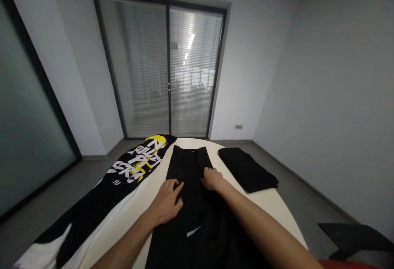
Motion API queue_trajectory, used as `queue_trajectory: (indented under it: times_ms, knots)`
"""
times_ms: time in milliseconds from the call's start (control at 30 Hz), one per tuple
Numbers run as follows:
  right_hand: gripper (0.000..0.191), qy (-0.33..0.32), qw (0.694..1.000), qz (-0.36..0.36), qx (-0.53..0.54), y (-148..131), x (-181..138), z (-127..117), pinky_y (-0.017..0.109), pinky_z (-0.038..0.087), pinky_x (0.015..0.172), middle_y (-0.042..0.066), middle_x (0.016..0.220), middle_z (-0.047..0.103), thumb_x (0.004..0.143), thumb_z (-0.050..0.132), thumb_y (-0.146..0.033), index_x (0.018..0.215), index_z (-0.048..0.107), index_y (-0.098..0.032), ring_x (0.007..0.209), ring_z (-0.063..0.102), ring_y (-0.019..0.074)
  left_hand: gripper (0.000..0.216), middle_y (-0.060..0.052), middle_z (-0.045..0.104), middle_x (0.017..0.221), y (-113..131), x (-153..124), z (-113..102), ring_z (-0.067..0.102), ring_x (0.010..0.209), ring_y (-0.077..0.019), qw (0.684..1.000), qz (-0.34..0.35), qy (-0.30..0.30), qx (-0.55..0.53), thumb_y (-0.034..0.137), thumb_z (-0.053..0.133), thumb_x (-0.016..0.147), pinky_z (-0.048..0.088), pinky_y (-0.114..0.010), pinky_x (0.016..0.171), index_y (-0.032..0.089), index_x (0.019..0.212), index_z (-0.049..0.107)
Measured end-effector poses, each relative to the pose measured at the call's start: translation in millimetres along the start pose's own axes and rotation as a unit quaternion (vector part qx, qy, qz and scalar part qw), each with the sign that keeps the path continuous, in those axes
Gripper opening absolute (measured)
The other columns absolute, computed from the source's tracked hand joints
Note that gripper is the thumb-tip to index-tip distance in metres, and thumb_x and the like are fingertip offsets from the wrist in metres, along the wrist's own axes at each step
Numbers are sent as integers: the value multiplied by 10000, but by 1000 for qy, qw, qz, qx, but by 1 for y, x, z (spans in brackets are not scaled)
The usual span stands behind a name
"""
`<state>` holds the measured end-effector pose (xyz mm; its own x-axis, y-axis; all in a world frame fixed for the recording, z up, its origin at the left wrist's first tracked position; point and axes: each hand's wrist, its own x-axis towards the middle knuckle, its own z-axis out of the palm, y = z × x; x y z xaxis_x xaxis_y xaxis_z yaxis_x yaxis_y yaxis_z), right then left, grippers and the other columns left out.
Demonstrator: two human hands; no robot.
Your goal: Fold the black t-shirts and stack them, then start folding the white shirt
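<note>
Seen from above, looking down over two bare forearms onto a white rounded counter (277, 207). Lying lengthwise down the middle, a black garment (187, 203), narrow at the far end and spreading wide toward the near edge, with a small white mark near its lower middle.

Left hand (168, 201) flat on the garment's left edge, palm down, fingers spread a little and pointing away. Right hand (213, 178) resting on the garment's right side, fingers curled over a turned-back strip of black cloth at the far end; whether pinching the cloth or only pressing on it, cannot tell.

To the left, close beside the garment, a long black printed garment (135, 166) with large white and yellow lettering, running diagonally along the counter's left side and over its edge, with white cloth (49, 252) showing under it at the near corner. To the right, apart from the hands, a folded black cloth (246, 168) lying flat near the counter's far right edge. Nothing lying between the hands and the middle garment.

Beyond the counter, grey floor, plain pale walls, and a dark-framed double glass door (166, 68) with closed blinds. Frosted glass panel (21, 129) on the left wall. Dark chair edge (357, 236) at lower right.
</note>
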<state>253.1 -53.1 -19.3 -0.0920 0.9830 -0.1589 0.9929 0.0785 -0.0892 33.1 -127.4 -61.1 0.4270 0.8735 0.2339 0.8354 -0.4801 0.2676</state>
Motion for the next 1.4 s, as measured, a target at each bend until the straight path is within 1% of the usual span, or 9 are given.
queue_trajectory:
  times_ms: [267,367,500,633,767,900,1033,1200,1400]
  knots:
    - [542,46,997,-44,47,18,26,7,372,422,1024,178,1398,558,931,568,-347,1411,452,-124,1287,524,280,533,-109,390,1572,-6,1,11,339,1445,-309,1000,-15,-12,10,340,499,903,270,-495,1198,181,1411,537]
    - [596,62,996,-34,57,33,27,3,330,419,1018,181,1403,546,905,609,-372,1419,444,-119,1284,531,260,507,-106,439,1529,-14,4,13,394,1410,-300,1000,-9,19,9,303,476,913,294,-505,1182,213,1406,550]
    - [483,39,998,21,49,59,17,-5,373,478,910,193,1308,610,874,633,-401,1268,582,-126,1173,610,313,471,-113,572,1364,-17,6,11,510,1293,-277,999,9,42,4,280,474,915,343,-477,1155,215,1365,597]
    - [387,-16,998,38,40,84,4,-13,365,500,823,190,1195,682,884,627,-405,1145,661,-122,1082,664,331,471,-99,536,1445,-16,7,13,458,1365,-272,1000,8,21,7,312,469,930,228,-519,1204,236,1382,578]
    - [309,-21,999,26,39,99,-9,-19,317,488,817,185,1196,687,919,588,-307,1154,647,-115,1092,667,300,491,-74,516,1487,-13,8,14,418,1389,-292,1000,-12,16,5,349,499,907,287,-497,1177,235,1378,578]
    - [307,24,998,47,35,101,-21,-27,326,477,809,180,1194,680,960,513,-291,1221,592,-148,1087,663,299,454,-69,540,1466,-11,8,11,475,1322,-283,999,-24,22,-4,328,518,875,367,-459,1130,212,1303,612]
    - [367,93,992,70,46,91,-35,-39,350,478,794,168,1147,684,934,556,-376,1253,566,-194,1038,673,310,460,-101,471,1524,-15,7,17,440,1377,-291,1000,-17,11,9,358,500,893,297,-488,1173,197,1310,606]
    - [757,16,999,24,13,75,-49,-37,372,504,816,142,1183,682,698,824,-366,1373,508,-235,1074,668,334,525,-112,358,1591,-19,6,24,330,1463,-271,1000,-10,3,15,364,462,927,195,-522,1212,216,1428,506]
    - [458,-16,994,92,-55,81,-48,-27,430,533,816,231,1158,686,697,800,-186,1137,682,-137,1073,676,378,479,-109,563,1357,-15,8,15,504,1290,-261,999,-1,24,30,344,467,930,313,-462,1160,216,1378,579]
